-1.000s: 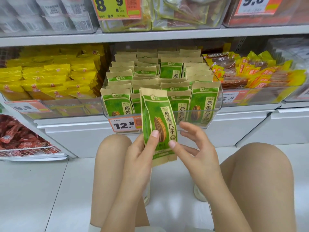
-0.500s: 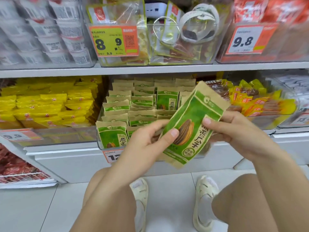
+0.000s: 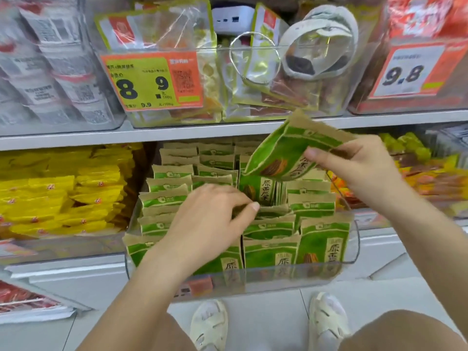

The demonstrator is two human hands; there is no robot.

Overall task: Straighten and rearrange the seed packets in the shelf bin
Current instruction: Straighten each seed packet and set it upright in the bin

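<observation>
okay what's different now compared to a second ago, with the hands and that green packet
The left hand let go of the held seed packet and went down into the clear bin, its fingers now among the standing packets. The right hand took the packet over alone and lifted it, tilted, above the back rows. The view also moved closer to the shelf. The yellow packets beside the bin look unchanged.

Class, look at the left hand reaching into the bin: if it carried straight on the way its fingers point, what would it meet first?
Probably the upright green seed packet in the middle row, just beyond the left hand; depth is uncertain.
</observation>
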